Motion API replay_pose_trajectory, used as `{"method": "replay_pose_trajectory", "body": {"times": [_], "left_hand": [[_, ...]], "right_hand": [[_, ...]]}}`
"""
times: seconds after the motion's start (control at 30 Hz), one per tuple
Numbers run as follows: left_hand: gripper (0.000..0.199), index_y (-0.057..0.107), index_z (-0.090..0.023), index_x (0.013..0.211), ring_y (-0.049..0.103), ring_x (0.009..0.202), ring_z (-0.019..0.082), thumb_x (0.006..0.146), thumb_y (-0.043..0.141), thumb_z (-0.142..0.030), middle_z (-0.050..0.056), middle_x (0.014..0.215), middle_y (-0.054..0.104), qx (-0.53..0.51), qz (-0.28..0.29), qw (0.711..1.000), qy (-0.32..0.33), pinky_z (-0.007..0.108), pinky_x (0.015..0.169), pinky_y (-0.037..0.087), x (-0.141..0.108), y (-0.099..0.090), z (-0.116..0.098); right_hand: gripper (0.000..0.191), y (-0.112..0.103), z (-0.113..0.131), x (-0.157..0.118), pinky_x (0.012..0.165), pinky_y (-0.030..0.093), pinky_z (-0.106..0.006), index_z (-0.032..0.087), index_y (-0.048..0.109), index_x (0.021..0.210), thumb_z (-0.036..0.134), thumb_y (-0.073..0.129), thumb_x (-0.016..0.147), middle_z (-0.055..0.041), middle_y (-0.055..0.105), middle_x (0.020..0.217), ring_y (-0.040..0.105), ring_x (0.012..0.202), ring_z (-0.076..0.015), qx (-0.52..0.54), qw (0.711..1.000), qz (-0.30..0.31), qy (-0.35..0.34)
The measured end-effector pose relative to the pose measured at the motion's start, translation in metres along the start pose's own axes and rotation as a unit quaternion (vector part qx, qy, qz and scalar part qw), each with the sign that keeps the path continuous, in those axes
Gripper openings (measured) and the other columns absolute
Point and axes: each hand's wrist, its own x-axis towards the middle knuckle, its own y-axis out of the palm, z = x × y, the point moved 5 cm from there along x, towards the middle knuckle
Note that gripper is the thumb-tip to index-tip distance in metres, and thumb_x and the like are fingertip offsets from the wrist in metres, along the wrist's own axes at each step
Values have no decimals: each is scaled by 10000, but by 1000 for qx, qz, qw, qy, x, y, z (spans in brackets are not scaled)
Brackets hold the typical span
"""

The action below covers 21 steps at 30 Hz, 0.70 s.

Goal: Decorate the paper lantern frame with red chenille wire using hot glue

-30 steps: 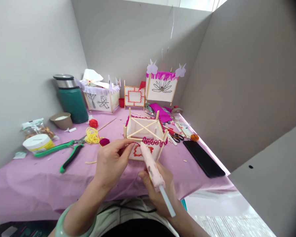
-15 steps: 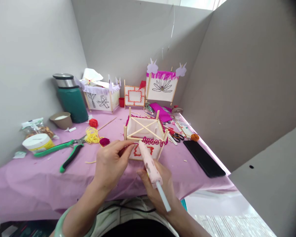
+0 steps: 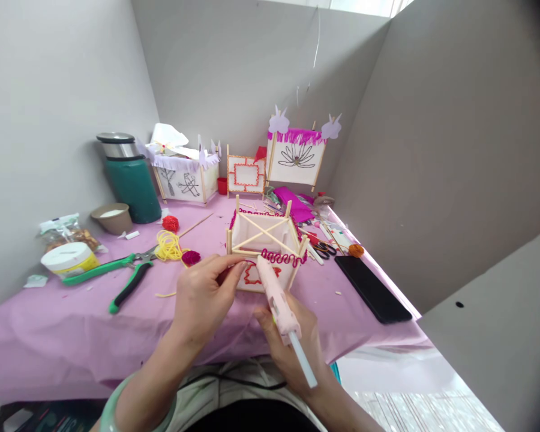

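Observation:
Before me stands a small lantern frame (image 3: 290, 273) of wooden sticks and white panels, with two sticks crossed over its top. Wavy magenta yarn (image 3: 284, 258) runs along the right part of its near upper edge. A red yarn outline (image 3: 253, 275) decorates the near panel. My left hand (image 3: 207, 294) pinches the loose end of the magenta yarn at that edge. In my right hand (image 3: 299, 336) is a pale pink hot glue gun (image 3: 276, 297), a white glue stick poking out of its back. Its nozzle points at the near upper edge, just right of my left fingertips.
Green-handled pliers (image 3: 132, 273), yellow yarn (image 3: 168, 246) and a magenta yarn ball (image 3: 191, 258) lie left. A teal bottle (image 3: 132, 186) stands behind them. On the right are a black phone (image 3: 372, 289) and scissors (image 3: 326, 249). Finished-looking lanterns (image 3: 297, 159) line the back wall.
The glue gun in my right hand has shifted slightly right along the frame's near edge. My left hand keeps its pinch on the yarn almost in place.

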Motion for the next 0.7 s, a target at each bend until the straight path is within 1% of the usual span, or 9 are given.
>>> {"method": "replay_pose_trajectory", "body": {"times": [0.23,0.4,0.6,0.7], "left_hand": [[159,743,-236,925,642,641,121,854,602,-245,-15,786,732,4,12,1000,1,226,646,517,-1,-1,0],[142,746,-246,899,642,630,112,838,619,-227,-25,775,734,0,1,1000,1,218,636,521,0,-1,0],[147,746,-247,903,661,649,123,838,615,-235,-16,799,745,4,0,1000,-2,227,651,532,0,-1,0],[147,746,-247,897,665,652,128,837,613,-238,-14,800,747,4,-4,1000,0,229,649,533,0,-1,0]], "right_hand": [[319,1,1,0,521,445,-270,177,548,766,466,529,900,-31,596,650,574,560,-171,-8,1000,-10,-2],[322,4,3,1,534,456,-277,169,550,774,458,515,910,-42,593,664,582,577,-178,-17,999,-11,-26],[329,7,4,3,534,457,-278,172,549,779,475,515,904,-43,597,664,585,575,-180,-14,1000,0,-14],[331,7,5,3,527,450,-278,175,547,771,474,508,906,-43,596,659,583,567,-179,-20,1000,0,-24]]}}
